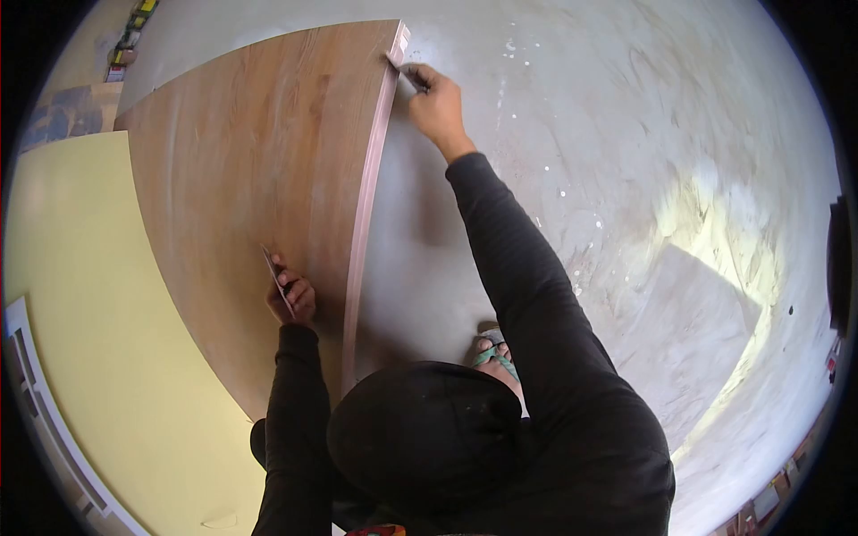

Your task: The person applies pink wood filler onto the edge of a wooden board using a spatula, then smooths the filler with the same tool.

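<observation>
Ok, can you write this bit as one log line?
left hand: holds flat card against wood panel | right hand: holds thin tool at edge strip, near far corner

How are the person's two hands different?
The right hand reaches out to the far corner of the wooden board; the left hand sits close to the body, on the board's face. The right hand grips a thin dark tool at the board's edge; the left hand holds a small flat piece. Both come from black sleeves and hold something.
</observation>
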The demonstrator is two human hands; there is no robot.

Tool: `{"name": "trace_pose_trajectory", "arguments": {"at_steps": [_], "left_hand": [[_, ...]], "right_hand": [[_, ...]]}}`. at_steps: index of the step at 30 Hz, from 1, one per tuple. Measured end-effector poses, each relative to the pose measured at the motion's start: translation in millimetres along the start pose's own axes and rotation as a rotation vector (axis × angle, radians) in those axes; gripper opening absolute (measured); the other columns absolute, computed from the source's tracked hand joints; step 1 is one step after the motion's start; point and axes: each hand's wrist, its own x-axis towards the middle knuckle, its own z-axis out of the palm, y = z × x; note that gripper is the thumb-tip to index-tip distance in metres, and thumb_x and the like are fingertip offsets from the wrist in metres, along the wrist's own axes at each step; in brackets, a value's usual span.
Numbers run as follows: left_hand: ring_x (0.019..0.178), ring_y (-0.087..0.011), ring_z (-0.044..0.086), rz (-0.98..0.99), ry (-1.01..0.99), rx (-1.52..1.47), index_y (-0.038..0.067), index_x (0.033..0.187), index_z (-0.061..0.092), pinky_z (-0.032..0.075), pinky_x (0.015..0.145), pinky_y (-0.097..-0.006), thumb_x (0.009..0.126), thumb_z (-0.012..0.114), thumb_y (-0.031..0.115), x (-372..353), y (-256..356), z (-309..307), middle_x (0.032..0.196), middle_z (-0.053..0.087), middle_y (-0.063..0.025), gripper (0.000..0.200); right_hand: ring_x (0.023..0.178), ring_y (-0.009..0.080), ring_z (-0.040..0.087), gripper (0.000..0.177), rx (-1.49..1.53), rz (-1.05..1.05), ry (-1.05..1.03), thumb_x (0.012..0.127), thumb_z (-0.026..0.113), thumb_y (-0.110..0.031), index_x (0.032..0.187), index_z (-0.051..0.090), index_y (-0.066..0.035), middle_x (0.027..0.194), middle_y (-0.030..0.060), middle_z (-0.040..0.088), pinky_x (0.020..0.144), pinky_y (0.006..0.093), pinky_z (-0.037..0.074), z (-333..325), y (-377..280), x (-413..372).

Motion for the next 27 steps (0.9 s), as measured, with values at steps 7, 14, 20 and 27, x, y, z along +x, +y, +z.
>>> {"name": "trace_pose_trajectory", "arguments": {"at_steps": [7,14,20,27], "left_hand": [[0.075,-0.0278,0.065,-0.018,0.025,0.009,0.011,0.133,0.046,0.051,0.055,-0.0332,0.101,0.044,0.019,-1,3,1,0.106,0.067,-0.0167,0.033],[0.076,-0.0303,0.066,-0.018,0.033,0.009,0.011,0.135,0.043,0.054,0.056,-0.0355,0.103,0.042,0.022,-4,5,-2,0.107,0.067,-0.0198,0.034],[0.073,-0.0317,0.067,-0.026,0.020,0.000,0.009,0.136,0.043,0.055,0.056,-0.0373,0.103,0.041,0.022,-1,4,-2,0.107,0.067,-0.0205,0.035],[0.074,-0.0335,0.068,-0.047,0.014,0.029,0.010,0.138,0.042,0.056,0.056,-0.0380,0.102,0.046,0.022,-3,8,-6,0.110,0.067,-0.0209,0.038]], "right_hand": [[0.087,0.0216,0.065,0.036,0.183,0.240,-0.173,0.082,0.047,-0.001,0.113,0.066,0.001,0.097,0.0097,0.069,0.080,0.0323,0.052,-40,-12,13],[0.071,0.0213,0.062,0.032,0.211,0.409,-0.159,0.088,0.049,-0.014,0.109,0.059,0.008,0.087,0.0117,0.063,0.061,0.0382,0.060,-39,-34,67],[0.068,0.0237,0.062,0.029,0.143,0.430,-0.212,0.085,0.048,-0.013,0.098,0.059,0.011,0.083,0.0131,0.061,0.058,0.0392,0.062,-37,-44,78],[0.073,0.0410,0.070,0.036,-0.190,0.238,-0.267,0.087,0.055,-0.027,0.095,0.068,0.006,0.100,0.0202,0.071,0.070,0.0516,0.059,-13,-12,105]]}}
